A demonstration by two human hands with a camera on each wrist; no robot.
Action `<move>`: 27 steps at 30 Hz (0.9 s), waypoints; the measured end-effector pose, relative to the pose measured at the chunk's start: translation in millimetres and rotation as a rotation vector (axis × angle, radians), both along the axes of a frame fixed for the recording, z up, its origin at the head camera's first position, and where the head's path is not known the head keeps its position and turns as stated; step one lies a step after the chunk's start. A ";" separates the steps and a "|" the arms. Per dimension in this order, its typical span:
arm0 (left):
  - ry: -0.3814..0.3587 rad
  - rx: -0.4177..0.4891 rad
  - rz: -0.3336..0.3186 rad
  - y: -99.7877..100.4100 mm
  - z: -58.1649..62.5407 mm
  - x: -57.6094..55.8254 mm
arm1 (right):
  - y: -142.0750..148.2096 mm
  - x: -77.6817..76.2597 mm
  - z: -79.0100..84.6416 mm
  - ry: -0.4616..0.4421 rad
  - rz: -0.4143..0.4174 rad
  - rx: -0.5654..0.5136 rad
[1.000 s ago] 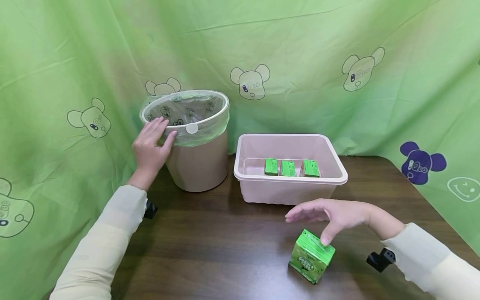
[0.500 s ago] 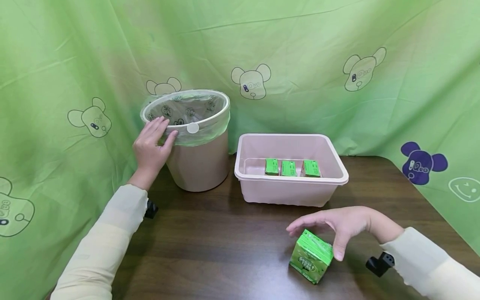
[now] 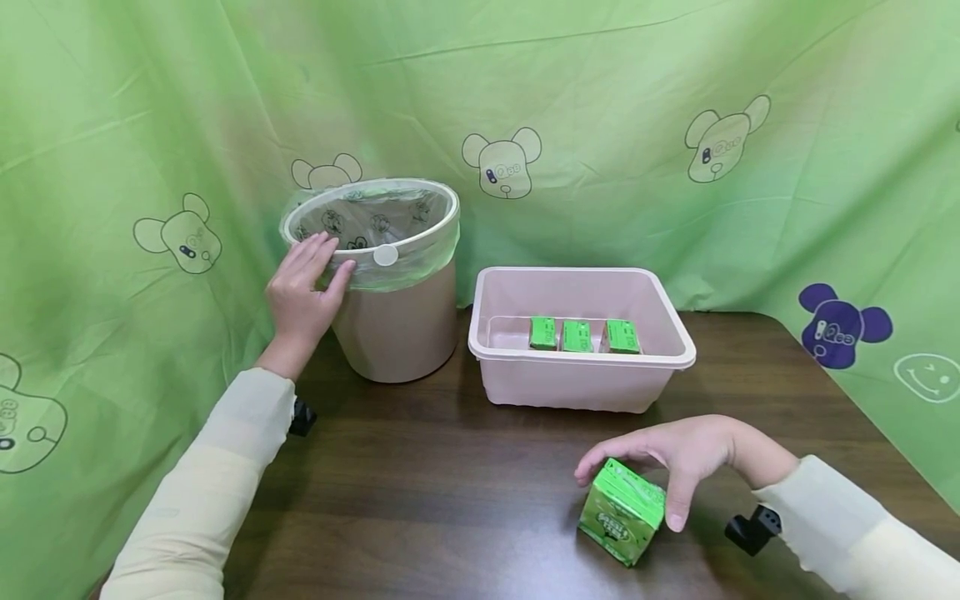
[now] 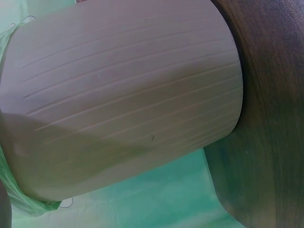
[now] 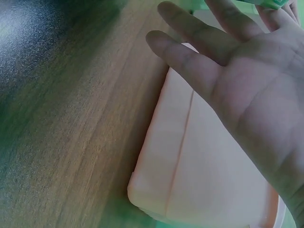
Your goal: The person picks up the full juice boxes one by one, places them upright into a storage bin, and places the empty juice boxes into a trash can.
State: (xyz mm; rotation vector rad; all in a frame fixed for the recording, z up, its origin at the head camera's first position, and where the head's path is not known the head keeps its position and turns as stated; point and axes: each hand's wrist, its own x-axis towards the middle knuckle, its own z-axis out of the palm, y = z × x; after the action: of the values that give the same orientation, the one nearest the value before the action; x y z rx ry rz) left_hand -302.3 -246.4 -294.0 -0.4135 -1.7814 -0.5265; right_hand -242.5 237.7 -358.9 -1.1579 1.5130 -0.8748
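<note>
In the head view my left hand [image 3: 303,287] rests on the front-left rim of a lined trash bin [image 3: 397,333], fingertips at the rim and thumb against the outside of the bag. Only the bin's ribbed wall [image 4: 128,95] fills most of the left wrist view. At front right, a small green printed box [image 3: 621,517] stands at an angle on the table. Around it reaches my right hand [image 3: 686,454], fingers behind the box and thumb beside its right edge; whether they press on it is unclear. Mostly extended fingers [image 5: 199,35] show in the right wrist view.
A pale pink plastic tub [image 3: 581,383] stands right of the bin, with three green boxes [image 3: 576,337] in a row inside. Both containers stand on the dark wooden table [image 3: 420,500]. Behind hangs a green curtain [image 3: 600,100] printed with bear heads.
My right hand has come down and toward me, so its thumb has gone from over the box's top to its right side. The left hand stays at the rim.
</note>
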 end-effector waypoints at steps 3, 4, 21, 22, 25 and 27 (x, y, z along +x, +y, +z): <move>0.000 0.004 -0.001 -0.5 -0.2 -0.2 | -1.0 1.0 0.6 0.005 -0.010 0.018; 0.000 0.005 -0.002 -0.6 -0.3 -0.2 | -1.3 1.3 0.8 0.006 -0.014 0.022; 0.006 0.010 -0.009 0.0 -0.3 -0.1 | -7.1 3.0 9.3 0.006 -0.025 -0.006; 0.006 0.010 -0.009 0.0 -0.4 -0.1 | -6.9 2.5 10.4 0.014 -0.026 -0.017; 0.004 0.010 -0.009 -0.1 -0.5 -0.2 | -7.3 0.8 14.7 0.027 -0.018 -0.081; 0.004 0.012 -0.012 -0.1 -0.3 0.1 | -8.8 -0.3 18.6 0.023 -0.007 -0.130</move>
State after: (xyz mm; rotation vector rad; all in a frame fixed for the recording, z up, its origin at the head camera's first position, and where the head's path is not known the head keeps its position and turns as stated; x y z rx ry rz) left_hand -302.2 -246.5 -294.3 -0.4169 -1.7725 -0.5437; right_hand -242.8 228.9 -340.3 -1.2613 1.4970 -0.9797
